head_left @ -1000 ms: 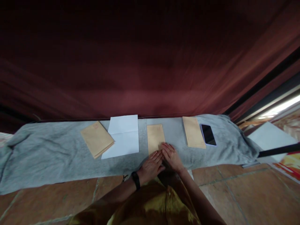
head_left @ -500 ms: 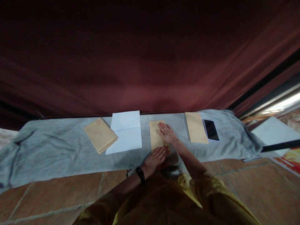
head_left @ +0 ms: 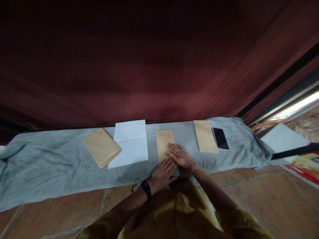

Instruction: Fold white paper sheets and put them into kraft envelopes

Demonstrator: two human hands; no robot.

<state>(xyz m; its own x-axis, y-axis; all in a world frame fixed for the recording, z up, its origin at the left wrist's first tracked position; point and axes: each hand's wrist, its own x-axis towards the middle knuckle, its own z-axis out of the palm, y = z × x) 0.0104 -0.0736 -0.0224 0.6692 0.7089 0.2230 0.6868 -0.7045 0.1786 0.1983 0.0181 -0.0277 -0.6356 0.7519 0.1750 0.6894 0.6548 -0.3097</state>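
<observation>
A tan paper envelope [head_left: 164, 141] lies flat in the middle of the grey cloth, its near end covered by my hands. My left hand [head_left: 163, 172] rests flat on the near part of it, fingers stretched out, a black band on the wrist. Flat across its right edge lies my right hand [head_left: 181, 156], fingers extended to the left and touching the left fingertips. Left of them, a creased white sheet of paper [head_left: 131, 142] lies partly under a stack of tan envelopes [head_left: 101, 147]. Another stack of tan envelopes [head_left: 205, 136] is to the right.
The grey cloth [head_left: 57, 159] covers a long, narrow surface in front of a dark red curtain [head_left: 149, 83]. A smartphone [head_left: 220, 138] lies beside the right stack. A dark bar [head_left: 290, 152] and a red-yellow printed item [head_left: 306, 166] are at far right, above the tiled floor [head_left: 74, 207].
My right hand has slid down the envelope toward me, uncovering its top end with a faint red mark. My left hand stays near the bottom. The view has shifted slightly.
</observation>
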